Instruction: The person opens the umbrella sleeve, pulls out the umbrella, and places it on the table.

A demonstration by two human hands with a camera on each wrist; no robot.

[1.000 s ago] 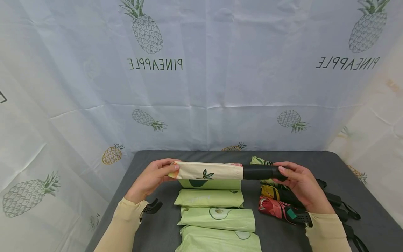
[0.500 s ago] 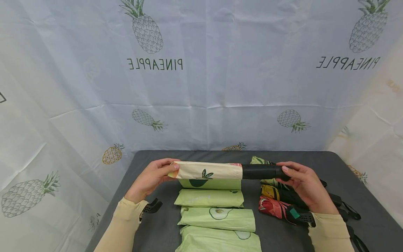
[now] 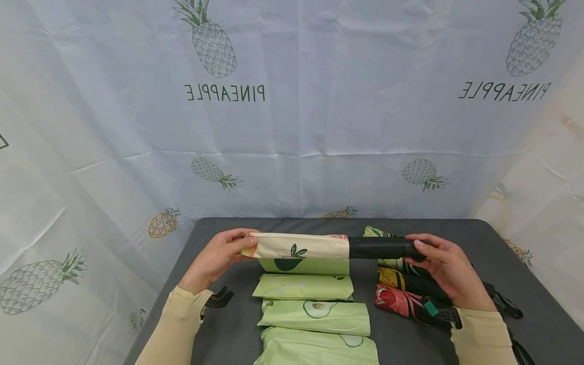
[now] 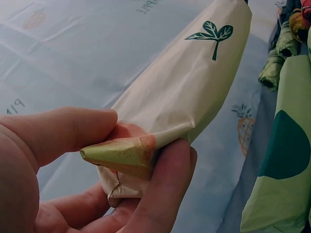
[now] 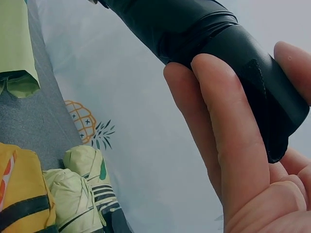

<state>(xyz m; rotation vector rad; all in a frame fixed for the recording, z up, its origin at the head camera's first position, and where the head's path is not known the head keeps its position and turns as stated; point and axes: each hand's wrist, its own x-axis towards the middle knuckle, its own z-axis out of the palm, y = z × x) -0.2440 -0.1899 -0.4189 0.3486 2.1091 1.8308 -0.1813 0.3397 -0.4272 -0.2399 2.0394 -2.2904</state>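
Note:
Raised above the table's far part, a cream fabric umbrella sleeve point(image 3: 280, 246) with a green leaf print lies level between both hands. My left hand point(image 3: 216, 258) pinches its closed end, where an orange and yellow corner point(image 4: 126, 151) sticks out between thumb and finger in the left wrist view. Out of the sleeve's right end comes a black folded umbrella point(image 3: 378, 248), its inner part hidden by the cloth. My right hand point(image 3: 449, 266) grips the umbrella's far end, fingers under and thumb over the smooth black handle point(image 5: 262, 73) in the right wrist view.
Several light green sleeves point(image 3: 315, 317) lie in a column on the dark grey table point(image 3: 228, 324). At the right, below my right hand, lie folded umbrellas: red point(image 3: 394, 299), yellow point(image 3: 391, 278) and green-patterned ones, with black handles and straps point(image 3: 508, 306). A pineapple-print curtain point(image 3: 319, 126) hangs behind.
My right hand has moved a little to the right with the umbrella, and more of the black length shows. The left hand and the sleeve have shifted slightly left.

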